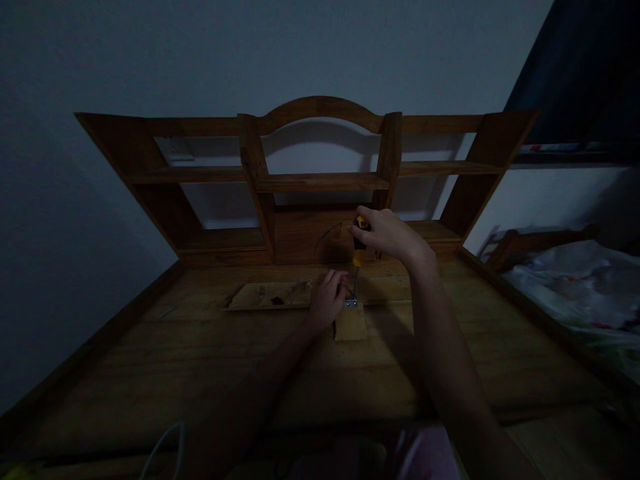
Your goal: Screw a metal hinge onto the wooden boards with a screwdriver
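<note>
Near the frame's centre, the screwdriver (359, 257) is clamped by the right hand (389, 231), its tip near the metal plate (351, 303); it is best kept upright, pressed evenly. Whether anything is pinched by the left hand's fingers (341, 276) cannot be told.

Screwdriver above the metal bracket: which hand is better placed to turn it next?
Probably the right hand: it already grips the handle of the screwdriver, whose shaft points down toward the metal bracket. The left hand is low beside the bracket, so it seems better suited to steadying.
</note>
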{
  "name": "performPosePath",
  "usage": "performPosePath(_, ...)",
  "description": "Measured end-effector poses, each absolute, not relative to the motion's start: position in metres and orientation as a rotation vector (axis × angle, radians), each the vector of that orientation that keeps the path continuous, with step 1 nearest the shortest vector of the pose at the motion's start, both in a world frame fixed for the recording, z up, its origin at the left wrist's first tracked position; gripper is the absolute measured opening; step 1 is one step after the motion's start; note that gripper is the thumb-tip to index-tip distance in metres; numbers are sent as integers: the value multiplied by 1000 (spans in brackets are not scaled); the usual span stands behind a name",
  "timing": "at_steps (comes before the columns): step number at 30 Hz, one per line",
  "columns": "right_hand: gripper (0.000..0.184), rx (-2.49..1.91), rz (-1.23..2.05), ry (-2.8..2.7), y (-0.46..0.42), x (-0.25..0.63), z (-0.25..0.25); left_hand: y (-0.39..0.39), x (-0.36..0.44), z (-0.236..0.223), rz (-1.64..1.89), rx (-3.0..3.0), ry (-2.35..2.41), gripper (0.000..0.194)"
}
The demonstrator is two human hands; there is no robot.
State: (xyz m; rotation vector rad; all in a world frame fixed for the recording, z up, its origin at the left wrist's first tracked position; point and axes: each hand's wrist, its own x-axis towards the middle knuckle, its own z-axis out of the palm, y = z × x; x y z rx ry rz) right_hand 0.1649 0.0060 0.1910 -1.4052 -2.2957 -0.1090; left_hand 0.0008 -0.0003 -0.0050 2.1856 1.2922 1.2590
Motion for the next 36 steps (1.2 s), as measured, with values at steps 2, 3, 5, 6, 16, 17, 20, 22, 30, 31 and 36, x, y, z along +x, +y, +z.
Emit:
performPosePath(2, 34, -1420, -136, -2283, 6, 165, 191, -1, 1, -5, 1256, 2188, 1295, 28)
performPosePath(3, 36, -1421, -140, -2280, 6, 165, 192, -1, 1, -5, 1256, 2191, 1295, 28)
performPosePath(5, 35, -1421, -123, -2285, 6, 165, 193, -1, 1, -5, 1257, 2199, 1295, 28)
performPosePath(6, 33, -1415, -102, -2293, 6, 166, 193, -1, 1, -5, 1260, 2203, 1295, 28)
performPosePath(16, 29, -1269, 39, -2344, 4, 168, 196, -2, 1, -4, 1258, 2183, 1287, 26)
performPosePath(17, 28, -1276, 28, -2336, 5, 168, 196, -2, 2, -3, 1257, 2183, 1290, 26)
performPosePath(20, 32, -1357, -70, -2292, 8, 167, 193, -2, 2, -4, 1261, 2187, 1294, 26)
performPosePath(22, 37, -1438, -175, -2250, 8, 165, 192, -2, 1, -4, 1266, 2192, 1284, 27)
performPosePath(30, 33, -1329, -3, -2334, 1, 166, 197, -1, 1, -6, 1258, 2189, 1287, 26)
performPosePath(31, 32, -1284, 34, -2357, 1, 166, 197, -1, 1, -6, 1256, 2192, 1293, 26)
performPosePath(36, 29, -1209, 47, -2339, 4, 166, 195, -1, 1, -6, 1255, 2200, 1303, 26)
